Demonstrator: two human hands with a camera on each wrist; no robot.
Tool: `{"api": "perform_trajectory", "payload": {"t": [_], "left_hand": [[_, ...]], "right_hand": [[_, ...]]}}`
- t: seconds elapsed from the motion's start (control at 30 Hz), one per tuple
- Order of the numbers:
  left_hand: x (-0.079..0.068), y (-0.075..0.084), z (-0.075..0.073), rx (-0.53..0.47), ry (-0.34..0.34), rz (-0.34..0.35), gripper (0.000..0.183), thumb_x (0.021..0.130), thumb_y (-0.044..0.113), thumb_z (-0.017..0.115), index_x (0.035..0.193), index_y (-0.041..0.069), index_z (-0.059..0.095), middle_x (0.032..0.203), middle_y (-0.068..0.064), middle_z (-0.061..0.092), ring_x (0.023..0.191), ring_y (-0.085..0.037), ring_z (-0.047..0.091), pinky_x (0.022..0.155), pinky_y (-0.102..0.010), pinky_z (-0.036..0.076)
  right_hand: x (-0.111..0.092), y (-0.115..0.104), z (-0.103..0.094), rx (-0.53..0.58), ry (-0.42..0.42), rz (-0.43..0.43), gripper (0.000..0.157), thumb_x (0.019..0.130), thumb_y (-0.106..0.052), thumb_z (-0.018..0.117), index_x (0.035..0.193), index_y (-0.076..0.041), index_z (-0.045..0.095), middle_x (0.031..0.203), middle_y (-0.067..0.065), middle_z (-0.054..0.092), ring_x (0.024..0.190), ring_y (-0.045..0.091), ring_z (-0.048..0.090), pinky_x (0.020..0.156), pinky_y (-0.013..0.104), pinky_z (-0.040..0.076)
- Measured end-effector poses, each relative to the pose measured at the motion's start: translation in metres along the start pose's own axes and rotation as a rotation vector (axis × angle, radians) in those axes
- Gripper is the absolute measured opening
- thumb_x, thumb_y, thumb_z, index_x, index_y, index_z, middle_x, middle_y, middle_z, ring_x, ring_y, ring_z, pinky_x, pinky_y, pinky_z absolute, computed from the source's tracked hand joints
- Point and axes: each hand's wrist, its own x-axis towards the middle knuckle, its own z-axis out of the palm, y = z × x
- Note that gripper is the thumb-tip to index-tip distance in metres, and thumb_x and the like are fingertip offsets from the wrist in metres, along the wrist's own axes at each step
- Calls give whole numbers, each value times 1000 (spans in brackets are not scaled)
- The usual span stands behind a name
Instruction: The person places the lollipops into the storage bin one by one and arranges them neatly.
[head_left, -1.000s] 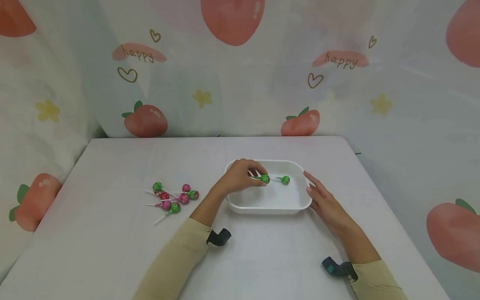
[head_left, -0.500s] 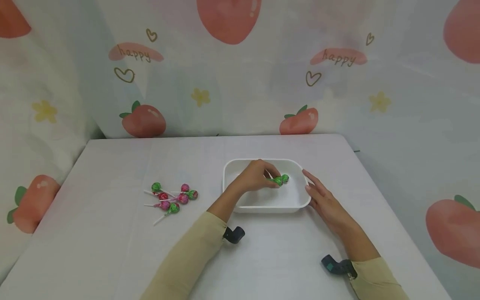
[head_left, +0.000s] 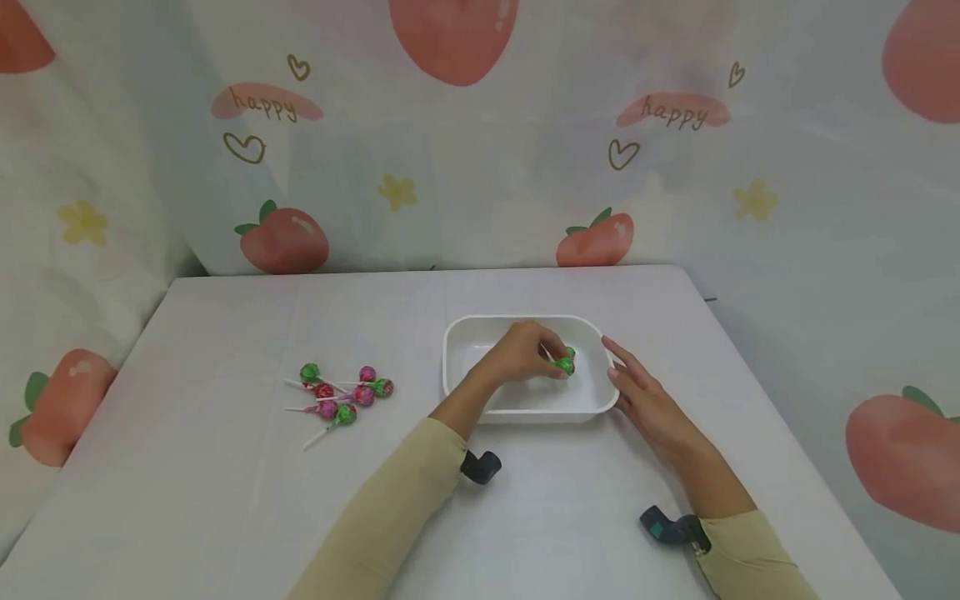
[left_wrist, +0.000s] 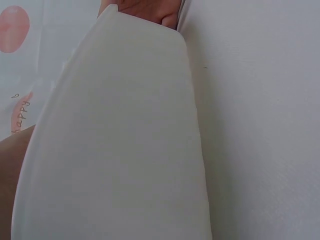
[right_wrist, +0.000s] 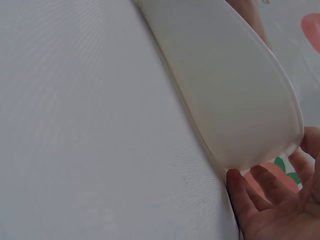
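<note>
A white plastic tray (head_left: 536,416) sits on the table, its outer wall filling much of both wrist views. My left hand (head_left: 517,357) reaches over its near rim and pinches a green-wrapped lollipop (head_left: 564,366) inside. Just behind that candy, partly hidden, lies a second green lollipop (head_left: 571,352). My right hand (head_left: 651,404) touches the tray's right end. In the right wrist view its extended, spread fingers (right_wrist: 272,182) rest against the outer end wall and rim. The tray wall hides my left fingers in the left wrist view.
Left of the tray lies a loose pile of lollipops (head_left: 327,409), green, red and pink, sticks pointing different ways. The white-covered table (head_left: 187,467) ends at a fruit-printed cloth backdrop (head_left: 480,183) behind and at the sides.
My left hand has moved right inside the tray with the lollipop, bringing it up to the second one. My right hand stays at the tray's right end.
</note>
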Motion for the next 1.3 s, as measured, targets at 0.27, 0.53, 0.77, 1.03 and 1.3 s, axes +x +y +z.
{"api": "perform_trajectory", "payload": {"t": [0.27,0.53,0.77,1.03,1.3], "left_hand": [[5,-1,14,17,71,-52,26,79,8,92,102,6,82,87,7,74,78,-5,65,69,-18,52],[9,-2,19,112,75,-83,25,77,9,93,100,8,83,85,4,76,79,-5,63,71,-18,48],[10,-3,21,149,61,-85,27,74,12,95,98,7,83,80,4,75,75,-3,64,71,-17,48],[11,-4,24,128,89,-79,24,74,9,94,94,5,82,81,2,75,74,-2,65,71,-15,50],[10,-1,24,137,91,-77,22,77,8,92,95,4,81,83,1,75,75,-5,65,71,-16,50]], "right_hand": [[-1,0,0,1,-5,-6,61,112,-41,44,167,-35,17,168,15,22,151,35,29,110,25,36],[0,-1,0,11,1,-1,60,113,-38,42,167,-35,17,167,16,23,151,35,29,112,29,34],[0,-2,1,3,5,-14,60,113,-38,42,167,-34,17,167,18,25,150,36,30,111,28,36],[0,0,-1,18,2,-17,60,113,-37,43,167,-34,17,166,18,25,150,37,30,107,22,38],[1,1,-2,16,-7,-20,61,112,-40,44,167,-34,17,167,17,24,150,37,30,107,22,39]]}}
